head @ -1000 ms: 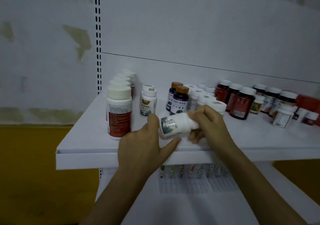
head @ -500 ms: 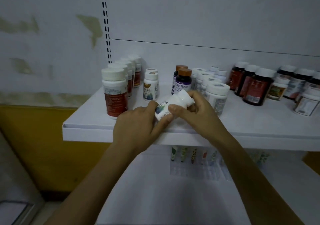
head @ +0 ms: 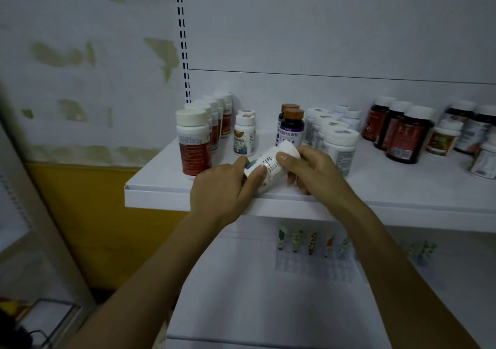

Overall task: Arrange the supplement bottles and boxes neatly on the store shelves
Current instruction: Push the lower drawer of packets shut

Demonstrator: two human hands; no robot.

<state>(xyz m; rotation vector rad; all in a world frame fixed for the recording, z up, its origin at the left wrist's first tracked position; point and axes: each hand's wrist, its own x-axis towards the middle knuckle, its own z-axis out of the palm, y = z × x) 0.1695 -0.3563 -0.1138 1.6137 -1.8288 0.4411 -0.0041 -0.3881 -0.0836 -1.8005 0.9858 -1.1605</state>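
Observation:
A small white supplement bottle (head: 271, 167) is tilted above the front of the white shelf (head: 161, 184), cap pointing up and right. My left hand (head: 222, 187) grips its lower end, thumb across the label. My right hand (head: 311, 171) holds the cap end with thumb on top. Behind stand a row of white bottles with red labels (head: 192, 144), a small white bottle pair (head: 244, 139), two purple bottles with brown caps (head: 291, 129) and a row of white bottles (head: 339, 144).
Dark red bottles with white caps (head: 402, 136) and mixed bottles (head: 442, 139) fill the shelf's right part. A lower shelf (head: 268, 295) carries a clear rack of small tubes (head: 308, 244). A slotted upright (head: 182, 37) stands at the shelf's left back.
Both hands have turned the small white bottle from lying on its side to a steeper tilt, text side now facing me. The camera view shifted left and down.

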